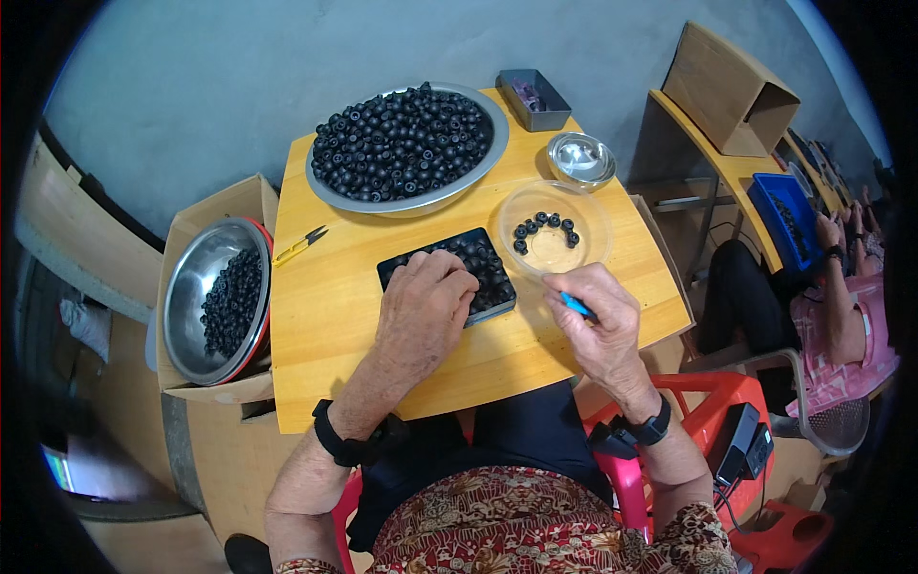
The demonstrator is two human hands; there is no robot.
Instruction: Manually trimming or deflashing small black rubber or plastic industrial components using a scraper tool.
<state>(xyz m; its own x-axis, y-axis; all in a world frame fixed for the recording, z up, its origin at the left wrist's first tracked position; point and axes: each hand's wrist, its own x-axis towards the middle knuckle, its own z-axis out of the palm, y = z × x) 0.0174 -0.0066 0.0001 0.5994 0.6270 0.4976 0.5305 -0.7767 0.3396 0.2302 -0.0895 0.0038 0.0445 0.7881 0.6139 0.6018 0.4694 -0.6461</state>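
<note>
My left hand [421,304] is over a dark rectangular tray [493,313] of small round black parts [483,265]. Its fingers curl down among the parts, and whatever they pinch is hidden beneath them. In my right hand [602,311] is a slim blue-handled tool [578,305], held between thumb and fingers; its working tip cannot be made out. That hand is just in front of a clear round plastic bowl [512,203], where several black parts [542,219] lie along the inside in an arc.
Behind the tray stands a large metal basin [330,196] heaped with black parts. Yellow-handled snips [298,246] lie at left. A small metal bowl [581,161] and grey bin [545,117] are at back right. Left of the table, a carton [182,230] holds another basin [182,316]. A co-worker [841,316] sits at right.
</note>
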